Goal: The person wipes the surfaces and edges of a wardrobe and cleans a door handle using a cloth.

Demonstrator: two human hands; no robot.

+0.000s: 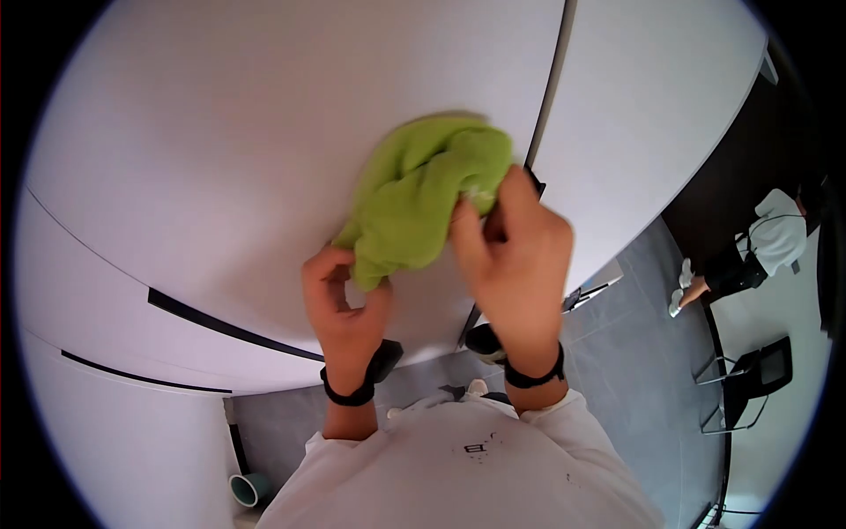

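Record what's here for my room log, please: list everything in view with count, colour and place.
Cloth: one, green, between both hands
Panelled surface: one, white, behind the cloth
Long strips: two, black, lower left on the panels
Container: one, teal, bottom left
Floor: one, grey, below the panels
Chair: one, black with metal legs, right
Other person: one, white top, dark bottoms, far right
Small items by the wrists: dark, too unclear to name
Wristbands: two, black, one per wrist
Shirt: one, white, on the wearer
Left hand, right hand: one each, bare, on the cloth
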